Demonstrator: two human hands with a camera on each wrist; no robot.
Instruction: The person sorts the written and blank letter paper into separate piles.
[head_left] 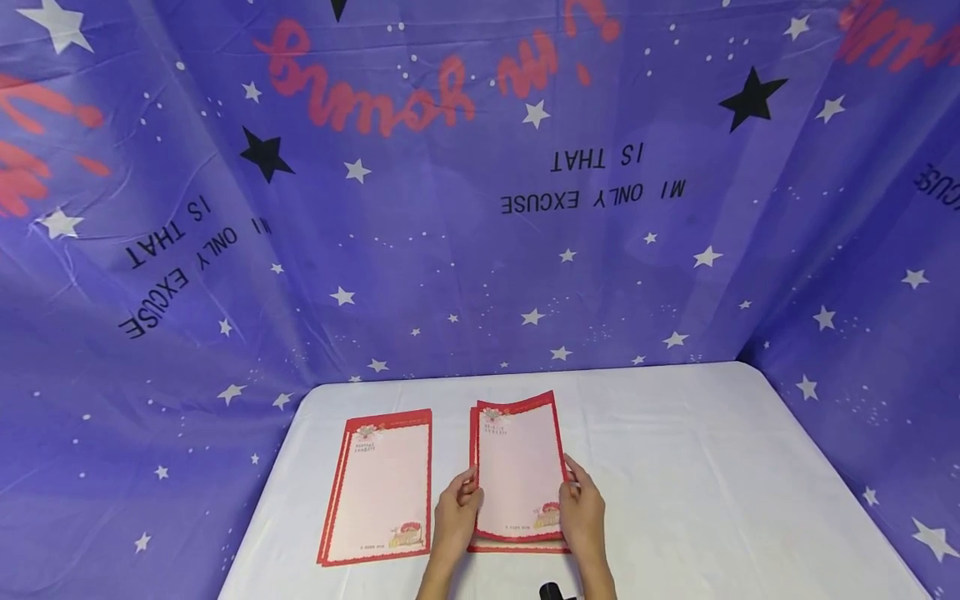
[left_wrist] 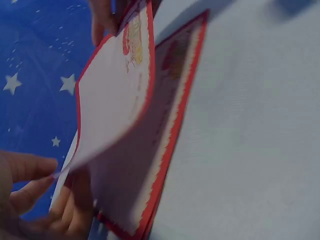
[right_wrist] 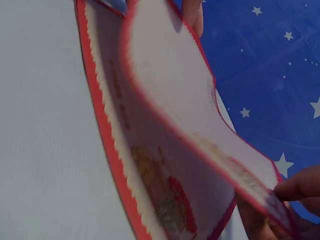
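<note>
A red-bordered pink paper sheet (head_left: 521, 471) is held slightly bowed, above a matching sheet (head_left: 517, 548) on the table. My left hand (head_left: 456, 512) pinches its left edge between thumb and fingers. At the opposite edge, my right hand (head_left: 585, 510) pinches it the same way. Seen from the left wrist, the raised sheet (left_wrist: 110, 95) curves away from the lower sheet (left_wrist: 145, 165), leaving a gap. The right wrist view shows a small printed picture near the corner of the raised sheet (right_wrist: 170, 65) by the thumb. Some fingers are hidden behind the paper.
Left of my hands lies another pile of red-bordered sheets (head_left: 382, 492), slightly misaligned. A black object (head_left: 551, 591) pokes in at the front edge of the white-covered table (head_left: 697, 483). Purple star-printed cloth (head_left: 450, 250) hangs behind and along both sides.
</note>
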